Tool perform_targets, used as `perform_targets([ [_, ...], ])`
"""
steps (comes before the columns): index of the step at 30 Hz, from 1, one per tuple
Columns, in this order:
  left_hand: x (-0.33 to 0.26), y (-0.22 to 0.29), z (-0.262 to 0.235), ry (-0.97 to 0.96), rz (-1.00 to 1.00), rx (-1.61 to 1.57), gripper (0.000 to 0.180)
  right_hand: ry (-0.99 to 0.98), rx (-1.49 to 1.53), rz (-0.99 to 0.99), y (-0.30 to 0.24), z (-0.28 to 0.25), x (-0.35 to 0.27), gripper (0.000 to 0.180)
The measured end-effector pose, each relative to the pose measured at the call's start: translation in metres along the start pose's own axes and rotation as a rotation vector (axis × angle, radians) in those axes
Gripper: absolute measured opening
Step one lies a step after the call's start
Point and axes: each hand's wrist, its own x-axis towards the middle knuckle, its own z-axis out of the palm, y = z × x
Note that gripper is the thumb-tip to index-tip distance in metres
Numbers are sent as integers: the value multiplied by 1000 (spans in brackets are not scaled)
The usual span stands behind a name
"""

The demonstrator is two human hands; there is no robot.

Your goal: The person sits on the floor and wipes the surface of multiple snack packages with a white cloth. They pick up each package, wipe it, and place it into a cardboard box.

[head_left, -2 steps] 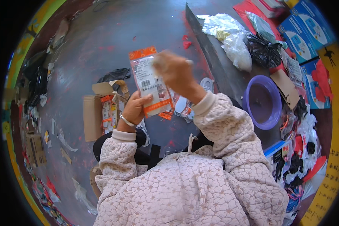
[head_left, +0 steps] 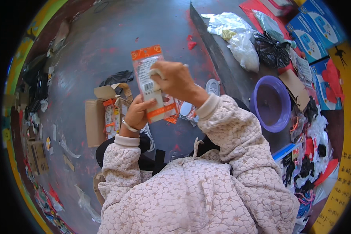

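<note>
A flat clear plastic packet [head_left: 147, 84] with orange printed ends and a barcode label is tilted slightly in front of me. My left hand [head_left: 138, 112] grips its lower left edge, thumb across the front. Over the packet's right side, my right hand [head_left: 176, 80] is closed around a small whitish object [head_left: 156, 74]. Bits of that object show at both sides of the fist; its kind is unclear. The right hand covers part of the label. Below the packet, more orange-and-clear packets [head_left: 187, 110] lie between my feet.
Left of my hands, an open cardboard box [head_left: 94, 123] contains similar orange packets, with a black plastic bag [head_left: 117, 78] behind it. To the right are a purple basin [head_left: 254, 104], a raised dark ledge [head_left: 208, 45], clear and black bags, and blue boxes [head_left: 309, 41].
My right hand has moved down across the packet and now looks sharper. The packet has shifted slightly left; my left hand keeps its grip.
</note>
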Motion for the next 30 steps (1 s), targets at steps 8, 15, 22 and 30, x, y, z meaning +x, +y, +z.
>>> perform_targets([
  [8,-24,8,-8,-152,87,-111,40,422,683,806,27,-38,7,30],
  [15,-20,-15,-6,-420,21,-563,46,-275,1786,628,-23,-16,-1,41],
  [22,-13,-23,2,-201,-95,-303,48,-104,1615,727,-6,-19,4,31],
  [30,-3,6,11,-188,39,-248,45,54,944,841,-7,-26,-2,29],
])
